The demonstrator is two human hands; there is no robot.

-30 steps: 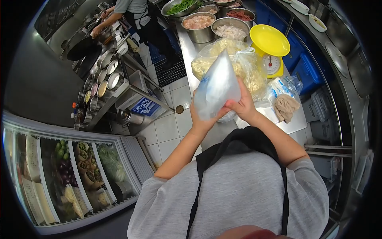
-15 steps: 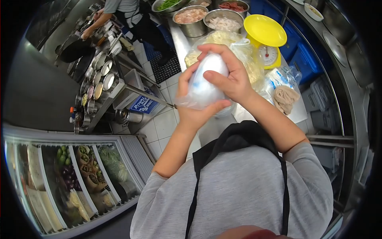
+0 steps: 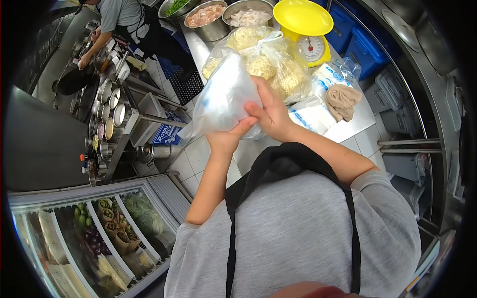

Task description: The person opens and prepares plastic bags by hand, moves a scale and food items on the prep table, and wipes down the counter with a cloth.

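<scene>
Between my two hands is a whitish, translucent plastic bag [image 3: 223, 94], bulging, with a pointed top and a loose corner at its lower left. My left hand [image 3: 226, 136] grips its lower side, fingers mostly hidden behind the bag. My right hand [image 3: 270, 110] holds its right side, thumb on the front. Just beyond, a large clear bag of pale noodles [image 3: 287, 64] lies knotted on the steel table [image 3: 360, 121]. Right of it are a yellow dial scale [image 3: 312, 48], white-and-blue plastic packaging [image 3: 314, 115] and a crumpled beige cloth [image 3: 343, 102].
Steel bowls of raw meat [image 3: 206, 16] and pale pieces [image 3: 248, 17] stand at the table's far end. A co-worker [image 3: 124, 20] is at the stove at upper left. A glass-topped fridge [image 3: 169, 226] with vegetables is at lower left; blue bins [image 3: 366, 49] are at right.
The bag has moved left with my hands and stands tall again after being bunched. My right hand has come down from over its top to its side. The view has shifted right.
</scene>
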